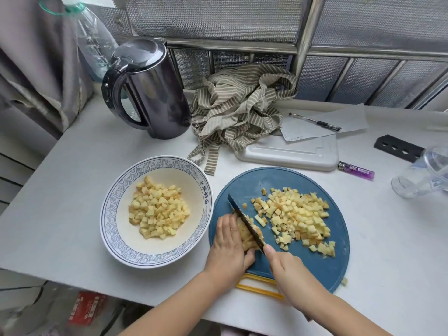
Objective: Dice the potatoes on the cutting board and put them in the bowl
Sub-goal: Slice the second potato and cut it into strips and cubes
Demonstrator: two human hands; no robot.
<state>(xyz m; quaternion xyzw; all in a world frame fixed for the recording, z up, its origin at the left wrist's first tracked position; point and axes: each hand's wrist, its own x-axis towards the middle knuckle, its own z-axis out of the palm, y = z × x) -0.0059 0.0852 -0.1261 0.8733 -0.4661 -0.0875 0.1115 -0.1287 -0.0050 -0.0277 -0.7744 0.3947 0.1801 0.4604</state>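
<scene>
A round blue cutting board (315, 265) lies at the front of the white table. A heap of diced potato (297, 219) covers its middle and right. My left hand (229, 248) grips a bundle of potato strips (247, 235) at the board's left side. My right hand (284, 265) holds a black knife (244, 220), whose blade rests on the strips right beside my left fingers. To the left stands a white bowl with a blue pattern (121, 204), holding more potato dice (157, 212).
A dark kettle (155, 93) and a striped cloth (240, 110) stand behind. A white board (288, 154), paper with a pen (315, 121), a purple lighter (356, 170) and a clear cup (421, 175) lie to the right. One potato piece (344, 281) sits off the board.
</scene>
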